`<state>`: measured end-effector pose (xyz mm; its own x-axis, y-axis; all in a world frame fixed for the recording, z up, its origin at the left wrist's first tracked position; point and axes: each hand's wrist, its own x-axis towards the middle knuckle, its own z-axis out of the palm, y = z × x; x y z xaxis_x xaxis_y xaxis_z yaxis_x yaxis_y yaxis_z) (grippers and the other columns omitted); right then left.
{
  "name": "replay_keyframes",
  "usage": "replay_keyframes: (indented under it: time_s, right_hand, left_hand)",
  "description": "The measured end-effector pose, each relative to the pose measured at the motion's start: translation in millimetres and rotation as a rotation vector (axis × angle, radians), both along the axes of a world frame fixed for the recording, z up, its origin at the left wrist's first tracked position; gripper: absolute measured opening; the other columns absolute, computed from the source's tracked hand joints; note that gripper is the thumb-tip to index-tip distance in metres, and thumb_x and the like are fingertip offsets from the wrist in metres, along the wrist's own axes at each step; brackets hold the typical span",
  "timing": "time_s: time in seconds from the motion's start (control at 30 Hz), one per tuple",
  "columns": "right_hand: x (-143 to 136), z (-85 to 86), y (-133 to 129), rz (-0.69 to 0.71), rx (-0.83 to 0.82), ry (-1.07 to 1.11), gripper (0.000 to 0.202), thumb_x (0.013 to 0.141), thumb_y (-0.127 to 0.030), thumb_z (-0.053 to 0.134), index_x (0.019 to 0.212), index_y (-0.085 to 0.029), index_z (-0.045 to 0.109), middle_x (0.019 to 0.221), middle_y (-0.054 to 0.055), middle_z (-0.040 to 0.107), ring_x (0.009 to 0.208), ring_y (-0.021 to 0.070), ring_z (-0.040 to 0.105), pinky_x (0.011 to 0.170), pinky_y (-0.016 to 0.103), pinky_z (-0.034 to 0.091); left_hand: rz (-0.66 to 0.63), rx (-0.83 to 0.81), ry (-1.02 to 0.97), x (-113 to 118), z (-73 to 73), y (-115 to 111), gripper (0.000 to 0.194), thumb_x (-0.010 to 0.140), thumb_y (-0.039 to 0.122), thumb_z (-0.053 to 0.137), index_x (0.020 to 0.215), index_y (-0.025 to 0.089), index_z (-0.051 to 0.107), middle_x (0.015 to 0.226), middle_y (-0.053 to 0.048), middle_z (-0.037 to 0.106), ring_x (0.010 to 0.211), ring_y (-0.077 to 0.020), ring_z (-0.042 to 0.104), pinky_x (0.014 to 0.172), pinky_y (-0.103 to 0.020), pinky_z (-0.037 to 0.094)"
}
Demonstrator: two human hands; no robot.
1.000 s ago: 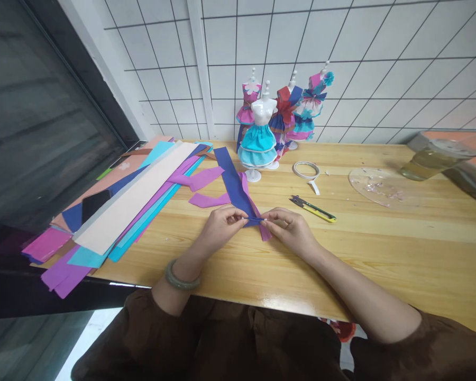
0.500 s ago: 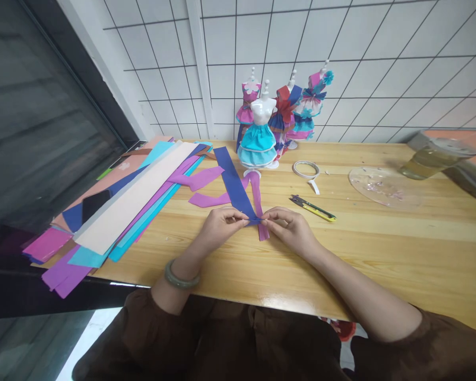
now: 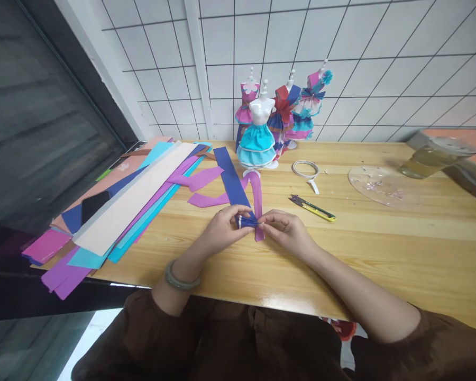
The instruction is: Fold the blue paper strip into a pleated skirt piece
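Note:
A long dark blue fabric strip [image 3: 230,177] runs down the table to my hands, its near end gathered into small folds. My left hand [image 3: 226,225] pinches the folded end from the left, and pale spots show along its edge between thumb and fingers. From the right, my right hand [image 3: 286,228] pinches the other side of the folds, fingertips together. Beneath the folds passes a purple strip [image 3: 257,190], its near tip sticking out below. To the left lie more purple pieces [image 3: 208,200].
Stacked coloured fabric strips [image 3: 130,201] with a phone [image 3: 95,205] lie left. Dressed mini mannequins [image 3: 257,137] stand at the back. A tape roll [image 3: 305,169], yellow-handled thread snips [image 3: 312,208], a clear plate [image 3: 376,185] and a cup [image 3: 436,159] are to the right.
My left fingers have turned the gathered end of the blue strip, so its folds and pale spots now show. My right hand has shifted slightly left, still pinching.

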<state>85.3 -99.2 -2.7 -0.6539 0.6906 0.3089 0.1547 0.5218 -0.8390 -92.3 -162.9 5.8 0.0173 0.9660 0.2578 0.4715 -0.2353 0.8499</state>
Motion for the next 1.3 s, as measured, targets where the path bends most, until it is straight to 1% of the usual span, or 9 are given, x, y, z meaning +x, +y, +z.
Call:
replay_keyframes:
  time_s: [0.07, 0.13, 0.27, 0.47, 0.67, 0.8, 0.93, 1.13, 1.3]
  right_hand:
    - [0, 1.0, -1, 0.009, 0.000, -0.008, 0.014, 0.080, -0.026, 0.052, 0.080, -0.019, 0.065, 0.076, 0.005, 0.065, 0.072, 0.0163, 0.060, 0.070, 0.031, 0.047]
    - [-1, 1.6, -2, 0.013, 0.007, -0.022, 0.015, 0.080, -0.025, 0.052, 0.080, -0.019, 0.066, 0.076, 0.005, 0.064, 0.073, 0.0162, 0.060, 0.070, 0.031, 0.047]
    - [-1, -1.0, -1, 0.008, 0.015, -0.021, 0.015, 0.079, -0.026, 0.054, 0.083, -0.019, 0.066, 0.079, 0.006, 0.064, 0.075, 0.0169, 0.060, 0.071, 0.031, 0.047]
    - [-1, -4.9, 0, 0.014, -0.058, 0.025, 0.023, 0.077, -0.030, 0.056, 0.097, -0.020, 0.063, 0.083, 0.007, 0.065, 0.076, 0.0180, 0.062, 0.072, 0.032, 0.049]
    - [-1, -1.1, 1, 0.021, 0.007, 0.011, 0.017, 0.079, -0.031, 0.055, 0.082, -0.020, 0.067, 0.079, 0.007, 0.065, 0.075, 0.0176, 0.061, 0.071, 0.033, 0.049]
    - [0, -1.4, 3, -0.004, 0.002, 0.030, 0.016, 0.078, -0.030, 0.056, 0.082, -0.020, 0.068, 0.081, 0.006, 0.065, 0.076, 0.0174, 0.061, 0.072, 0.032, 0.049]
    - [2, -1.4, 4, -0.031, -0.055, 0.038, 0.016, 0.077, -0.029, 0.057, 0.083, -0.020, 0.068, 0.082, 0.006, 0.066, 0.077, 0.0177, 0.062, 0.072, 0.031, 0.049]
    - [4, -3.5, 7, -0.052, -0.094, 0.062, 0.019, 0.074, -0.032, 0.060, 0.087, -0.021, 0.070, 0.085, 0.006, 0.068, 0.080, 0.0196, 0.063, 0.073, 0.033, 0.050]
    - [4, -7.9, 11, -0.045, -0.136, 0.095, 0.019, 0.072, -0.031, 0.062, 0.087, -0.022, 0.070, 0.085, 0.006, 0.069, 0.079, 0.0190, 0.064, 0.072, 0.033, 0.051]
  left_hand:
    - [-0.024, 0.058, 0.053, -1, -0.5, 1, 0.023, 0.070, 0.023, 0.062, 0.093, 0.019, 0.061, 0.092, -0.004, 0.061, 0.087, -0.0151, 0.056, 0.080, -0.028, 0.042]
    - [-0.052, 0.095, 0.086, -2, -1.7, 2, 0.014, 0.073, 0.025, 0.059, 0.085, 0.018, 0.064, 0.087, -0.005, 0.062, 0.085, -0.0153, 0.056, 0.080, -0.028, 0.042]
    - [-0.061, 0.114, 0.102, -2, -4.2, 4, 0.014, 0.077, 0.025, 0.054, 0.079, 0.017, 0.066, 0.080, -0.006, 0.062, 0.079, -0.0150, 0.056, 0.074, -0.028, 0.043]
    - [-0.035, 0.143, 0.094, -2, -3.9, 3, 0.013, 0.077, 0.024, 0.054, 0.075, 0.018, 0.066, 0.079, -0.006, 0.062, 0.079, -0.0152, 0.056, 0.076, -0.030, 0.043]
    - [-0.012, 0.132, 0.058, -1, -3.7, 3, 0.012, 0.075, 0.024, 0.056, 0.076, 0.018, 0.067, 0.082, -0.006, 0.062, 0.081, -0.0156, 0.056, 0.077, -0.030, 0.044]
    - [-0.011, 0.094, 0.016, -2, -3.3, 3, 0.014, 0.075, 0.024, 0.056, 0.080, 0.018, 0.067, 0.081, -0.005, 0.065, 0.078, -0.0149, 0.058, 0.074, -0.028, 0.045]
    - [0.054, 0.023, -0.034, -4, -3.9, 2, 0.016, 0.073, 0.028, 0.059, 0.080, 0.018, 0.067, 0.080, -0.004, 0.067, 0.073, -0.0141, 0.060, 0.069, -0.025, 0.047]
    - [0.051, -0.097, -0.133, -6, -8.9, 2, 0.022, 0.072, 0.033, 0.059, 0.082, 0.015, 0.067, 0.082, -0.005, 0.069, 0.075, -0.0167, 0.062, 0.069, -0.027, 0.049]
    - [0.067, -0.155, -0.164, -7, -8.2, 2, 0.024, 0.069, 0.034, 0.061, 0.083, 0.015, 0.067, 0.080, -0.005, 0.069, 0.075, -0.0172, 0.063, 0.068, -0.027, 0.050]
